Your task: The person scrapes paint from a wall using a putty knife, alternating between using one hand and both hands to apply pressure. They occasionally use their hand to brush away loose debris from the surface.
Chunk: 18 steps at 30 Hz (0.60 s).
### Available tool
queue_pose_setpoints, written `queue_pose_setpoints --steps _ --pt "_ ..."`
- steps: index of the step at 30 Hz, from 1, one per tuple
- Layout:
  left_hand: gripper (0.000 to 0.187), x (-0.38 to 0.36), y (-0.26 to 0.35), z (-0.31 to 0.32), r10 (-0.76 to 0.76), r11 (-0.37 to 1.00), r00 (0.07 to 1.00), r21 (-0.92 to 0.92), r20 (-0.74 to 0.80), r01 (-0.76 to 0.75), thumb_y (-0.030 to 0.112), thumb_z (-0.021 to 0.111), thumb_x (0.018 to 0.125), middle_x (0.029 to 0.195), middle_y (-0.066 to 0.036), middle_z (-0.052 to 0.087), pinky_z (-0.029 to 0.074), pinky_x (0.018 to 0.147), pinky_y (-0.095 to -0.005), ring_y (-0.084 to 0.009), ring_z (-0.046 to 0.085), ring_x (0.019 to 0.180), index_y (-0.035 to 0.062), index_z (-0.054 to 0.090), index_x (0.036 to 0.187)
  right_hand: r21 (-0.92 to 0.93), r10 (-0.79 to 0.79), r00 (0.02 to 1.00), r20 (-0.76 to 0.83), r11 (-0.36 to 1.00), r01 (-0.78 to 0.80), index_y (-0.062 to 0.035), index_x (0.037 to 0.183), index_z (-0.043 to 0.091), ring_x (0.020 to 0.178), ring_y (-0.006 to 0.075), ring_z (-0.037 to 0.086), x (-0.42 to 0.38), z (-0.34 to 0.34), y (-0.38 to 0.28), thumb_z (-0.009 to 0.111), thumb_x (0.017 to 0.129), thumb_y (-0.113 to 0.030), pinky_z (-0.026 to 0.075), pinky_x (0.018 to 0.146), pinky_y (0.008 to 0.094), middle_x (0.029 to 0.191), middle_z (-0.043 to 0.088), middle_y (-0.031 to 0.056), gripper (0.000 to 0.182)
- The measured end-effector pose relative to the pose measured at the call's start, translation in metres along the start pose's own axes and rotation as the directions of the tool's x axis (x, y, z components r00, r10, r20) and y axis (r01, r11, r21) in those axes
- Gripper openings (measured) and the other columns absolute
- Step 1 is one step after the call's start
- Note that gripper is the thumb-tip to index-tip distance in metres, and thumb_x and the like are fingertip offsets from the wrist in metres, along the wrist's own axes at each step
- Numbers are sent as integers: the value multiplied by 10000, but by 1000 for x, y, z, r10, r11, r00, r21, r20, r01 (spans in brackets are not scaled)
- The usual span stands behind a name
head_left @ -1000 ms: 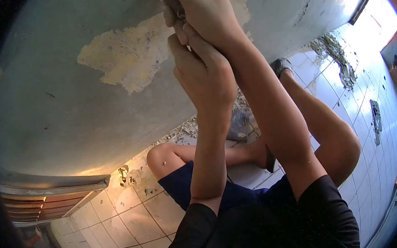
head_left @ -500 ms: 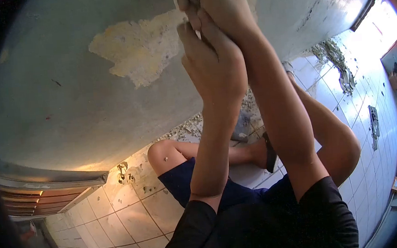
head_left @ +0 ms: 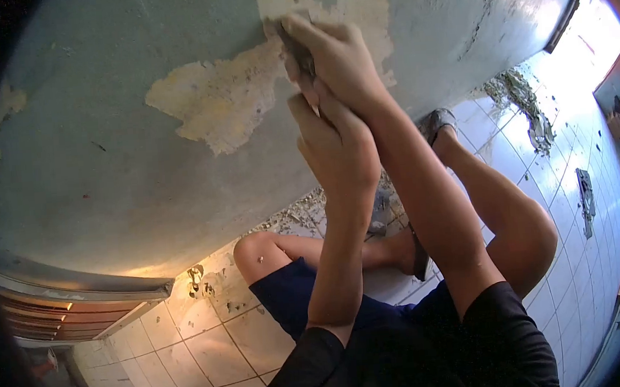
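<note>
My right hand point(head_left: 340, 58) is closed around a scraper point(head_left: 291, 45) whose blade presses flat against a grey-green painted wall point(head_left: 107, 172). My left hand point(head_left: 335, 148) sits just below it, fingers wrapped on the tool's handle end and my right wrist. The blade lies at the edge of a yellowish bare patch point(head_left: 224, 99) where the paint is gone. Most of the scraper is hidden by my fingers. I sit on the floor with my knees bent.
Paint flakes and debris point(head_left: 304, 208) lie along the foot of the wall, with a further pile point(head_left: 526, 99) at the right. The floor is white tile point(head_left: 212, 337). A metal-framed louvred opening point(head_left: 80, 303) is at lower left. Small objects stand at the far right edge.
Both hands have come down the wall with the scraper, from the top edge of view to the bare patch. More bare plaster shows above the hands.
</note>
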State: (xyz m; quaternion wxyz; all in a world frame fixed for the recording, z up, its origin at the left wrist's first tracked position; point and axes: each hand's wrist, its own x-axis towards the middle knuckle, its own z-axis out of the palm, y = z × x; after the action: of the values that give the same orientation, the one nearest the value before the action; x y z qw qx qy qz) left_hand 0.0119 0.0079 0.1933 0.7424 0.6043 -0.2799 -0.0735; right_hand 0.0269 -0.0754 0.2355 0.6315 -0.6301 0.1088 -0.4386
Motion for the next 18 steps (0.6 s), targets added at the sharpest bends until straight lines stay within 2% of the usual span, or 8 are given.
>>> queue_pose_setpoints --steps 1,2,4,5,7,13,16,18 --pt "392 0 -5 -1 57 998 998 -2 -32 -57 332 440 1072 855 -390 645 507 668 -567 -577 644 821 -58 484 1068 -33 47 999 -22 998 -48 -12 857 661 413 67 483 -2 0 5 589 1050 -316 371 382 238 623 624 55 367" --pt "392 2 -7 1 66 998 997 -5 -37 -66 332 440 1072 855 -390 645 507 668 -567 -577 644 821 -58 484 1068 -64 93 995 -46 993 -96 -7 852 659 412 66 483 -1 0 9 592 1050 -319 370 382 237 621 623 55 375" --pt "384 9 -1 5 218 975 974 58 -56 -215 325 432 1075 849 -384 649 511 661 -566 -561 655 806 -56 482 1072 -88 34 999 -37 995 -37 3 836 653 413 67 480 8 3 -3 599 1047 -324 375 388 236 622 621 55 392" --pt "384 13 4 7 209 977 977 61 -50 -206 325 432 1075 849 -384 649 511 661 -566 -561 655 806 -56 482 1072 -12 -7 1000 -9 1000 6 11 798 666 436 83 517 17 3 -14 604 1037 -311 416 425 262 609 629 59 405" --pt "552 18 30 5 41 997 997 67 62 -45 416 373 1091 1067 -342 619 493 834 -501 -432 655 943 -114 514 1156 64 -3 1000 -13 998 4 12 749 677 463 92 552 20 1 -25 597 1028 -291 457 467 283 593 635 56 420" --pt "581 10 11 3 25 1000 1000 2 19 -25 442 368 1089 1036 -339 621 500 826 -472 -408 664 947 -117 517 1142 -113 -36 998 -45 993 31 11 744 673 476 102 566 10 4 -14 578 1022 -264 461 475 285 595 638 62 403" --pt "598 27 25 6 107 991 994 80 17 -108 455 365 1091 1056 -331 627 515 826 -460 -385 673 952 -118 516 1168 -52 -106 994 -21 993 105 22 767 688 510 114 596 37 5 -23 583 1025 -278 478 499 297 605 648 73 408" --pt "607 22 27 1 55 996 997 67 55 -58 458 365 1091 1074 -332 626 517 827 -454 -387 674 955 -122 513 1188 -18 -79 997 -13 997 79 25 773 692 522 121 604 28 4 -23 589 1020 -277 485 510 304 607 646 72 404"
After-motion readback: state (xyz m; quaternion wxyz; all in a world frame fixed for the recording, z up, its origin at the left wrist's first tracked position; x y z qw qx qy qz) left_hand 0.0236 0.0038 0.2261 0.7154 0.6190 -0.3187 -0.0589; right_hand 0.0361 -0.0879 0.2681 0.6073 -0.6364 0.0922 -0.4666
